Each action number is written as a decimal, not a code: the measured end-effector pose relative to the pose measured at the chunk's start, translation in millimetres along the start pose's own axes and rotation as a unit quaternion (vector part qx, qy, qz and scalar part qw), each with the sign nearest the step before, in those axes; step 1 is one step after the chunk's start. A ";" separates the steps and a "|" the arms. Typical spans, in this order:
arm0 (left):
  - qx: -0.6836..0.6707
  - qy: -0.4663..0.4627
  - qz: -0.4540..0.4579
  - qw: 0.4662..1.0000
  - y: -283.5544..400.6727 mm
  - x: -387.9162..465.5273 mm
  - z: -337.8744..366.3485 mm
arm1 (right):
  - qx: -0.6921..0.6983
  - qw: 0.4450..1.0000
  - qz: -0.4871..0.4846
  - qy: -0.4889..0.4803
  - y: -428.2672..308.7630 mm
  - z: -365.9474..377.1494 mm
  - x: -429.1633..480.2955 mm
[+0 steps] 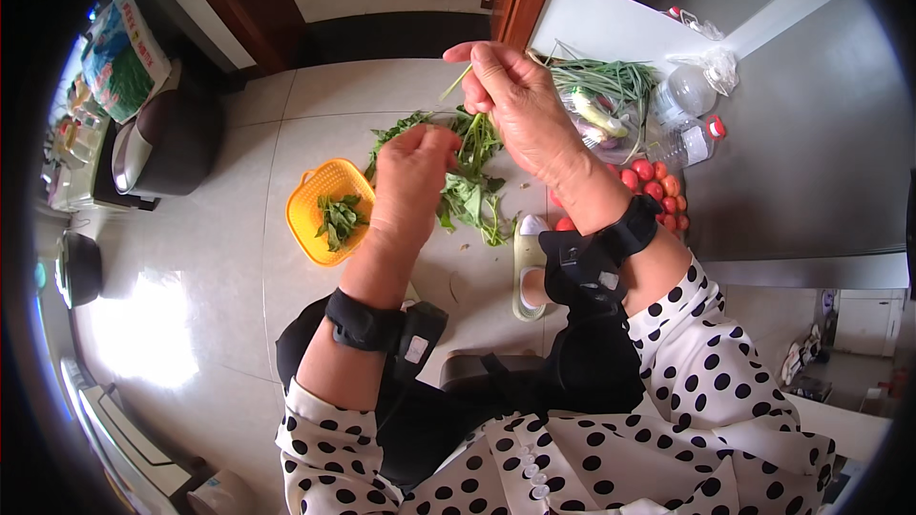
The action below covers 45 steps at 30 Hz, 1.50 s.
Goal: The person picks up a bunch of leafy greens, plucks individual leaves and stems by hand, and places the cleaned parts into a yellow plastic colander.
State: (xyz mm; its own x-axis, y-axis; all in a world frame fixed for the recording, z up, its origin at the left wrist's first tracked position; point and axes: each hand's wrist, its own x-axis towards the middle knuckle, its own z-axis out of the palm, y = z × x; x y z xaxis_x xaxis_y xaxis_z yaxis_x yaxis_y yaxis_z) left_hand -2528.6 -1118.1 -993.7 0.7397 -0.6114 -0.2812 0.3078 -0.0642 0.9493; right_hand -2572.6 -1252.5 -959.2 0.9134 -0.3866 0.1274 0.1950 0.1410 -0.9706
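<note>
My right hand (pixel 509 104) is raised over the floor, its thumb and forefinger pinching a thin green stem (pixel 455 83). Lower and to its left, my left hand (pixel 415 175) has its fingers drawn together at the tips; whether anything is between them cannot be made out. Beneath both hands a heap of leafy green vegetable stalks (pixel 469 197) lies on the tiles, partly covered by them. Beside my left wrist sits a yellow plastic basket (pixel 304 218) with perforated walls. Some picked green leaves (pixel 339 220) rest inside it.
Right of the heap are long green onions (pixel 608 77), plastic bottles (pixel 680 94) and many red tomatoes (pixel 653 189), against a grey appliance panel (pixel 801 157). A slippered foot (pixel 529 257) is near the heap. A dark bin (pixel 175 132) stands left.
</note>
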 end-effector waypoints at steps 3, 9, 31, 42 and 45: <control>-0.135 0.053 -0.063 0.987 -1.0 6.6 -15.9 | 0.038 0.997 -0.059 0.029 -13.2 -3.7 2.6; -0.035 -0.005 0.080 0.996 22.4 2.4 -27.8 | 0.159 0.987 0.013 0.022 -18.8 -15.7 4.4; -0.021 -0.036 -0.005 0.999 11.9 0.3 4.0 | 0.195 0.976 0.083 -0.057 -16.1 3.4 -6.0; -0.047 -0.100 0.045 0.993 10.8 -1.3 -6.5 | 0.246 0.967 0.035 0.058 -16.0 -21.0 7.0; 0.028 -0.113 -0.007 0.993 12.4 -8.9 3.7 | 0.217 0.974 0.024 0.066 -13.7 -20.6 7.2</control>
State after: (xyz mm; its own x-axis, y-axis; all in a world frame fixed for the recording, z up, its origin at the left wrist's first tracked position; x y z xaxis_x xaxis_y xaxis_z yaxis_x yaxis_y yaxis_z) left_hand -2533.7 -1116.4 -978.9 0.5799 -0.7717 -0.2611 0.2790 -0.1130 0.9536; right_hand -2576.1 -1276.0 -949.1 0.8770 -0.4796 0.0299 0.3128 0.5224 -0.7932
